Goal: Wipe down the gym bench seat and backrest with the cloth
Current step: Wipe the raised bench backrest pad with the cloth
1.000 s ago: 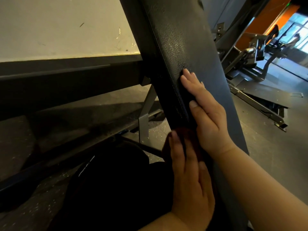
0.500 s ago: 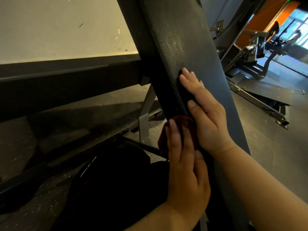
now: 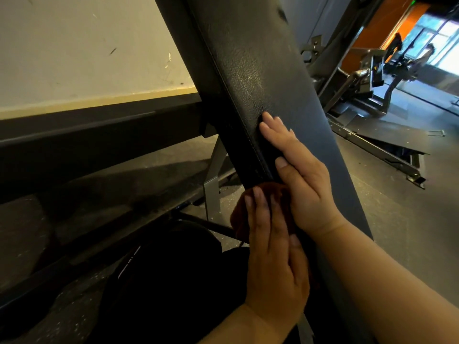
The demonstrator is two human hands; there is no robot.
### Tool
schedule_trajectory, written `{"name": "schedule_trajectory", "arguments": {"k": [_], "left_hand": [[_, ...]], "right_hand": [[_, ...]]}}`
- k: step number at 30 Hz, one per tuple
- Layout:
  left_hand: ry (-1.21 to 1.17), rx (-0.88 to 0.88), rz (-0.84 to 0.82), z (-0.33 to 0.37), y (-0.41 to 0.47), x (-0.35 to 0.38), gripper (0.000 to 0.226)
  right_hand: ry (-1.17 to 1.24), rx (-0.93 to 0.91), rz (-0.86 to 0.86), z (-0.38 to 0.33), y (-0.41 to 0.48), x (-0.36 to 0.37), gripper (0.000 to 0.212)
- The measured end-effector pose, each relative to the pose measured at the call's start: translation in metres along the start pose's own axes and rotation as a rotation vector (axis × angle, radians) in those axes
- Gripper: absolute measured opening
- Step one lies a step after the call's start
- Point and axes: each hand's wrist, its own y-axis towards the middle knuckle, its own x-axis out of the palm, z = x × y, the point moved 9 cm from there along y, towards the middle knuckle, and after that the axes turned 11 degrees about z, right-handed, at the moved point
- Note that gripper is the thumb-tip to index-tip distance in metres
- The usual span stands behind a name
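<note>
Gym floor (image 3: pixel 397 219) free rightward | our flat left hand (image 3: pixel 273 256) presses dark-red cloth (image 3: pixel 239 217) onto black leather backrest (image 3: pixel 273 70) edge | right hand (image 3: pixel 303 184) flat

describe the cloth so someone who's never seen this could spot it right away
Find the black padded backrest slanting through the middle of the frame. At its left edge, under the flat fingers of the left hand, sits the bunched cloth. It is the only soft, dark reddish-brown thing against the black padding.
</note>
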Motion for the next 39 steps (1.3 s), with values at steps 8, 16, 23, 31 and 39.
{"name": "schedule_trajectory", "arguments": {"k": [8, 16, 23, 31, 39], "left_hand": [[0.028, 0.08, 0.082, 0.011, 0.068, -0.016, 0.055], [-0.015, 0.031, -0.01, 0.005, 0.031, -0.004, 0.059], [0.0, 0.044, -0.009, 0.005, 0.022, -0.005, 0.056], [0.116, 0.122, 0.028, 0.0, 0.014, -0.004, 0.059], [-0.006, 0.04, 0.146, 0.002, 0.079, -0.023, 0.054]], "right_hand": [[0.108, 0.076, 0.119, 0.011, 0.003, -0.01, 0.046], [0.126, 0.085, 0.119, 0.014, -0.001, -0.011, 0.046], [0.072, 0.087, 0.123, 0.011, -0.001, -0.01, 0.045], [0.025, 0.085, 0.114, 0.009, -0.002, -0.012, 0.047], [0.013, 0.089, 0.107, 0.009, 0.001, -0.012, 0.046]]}}
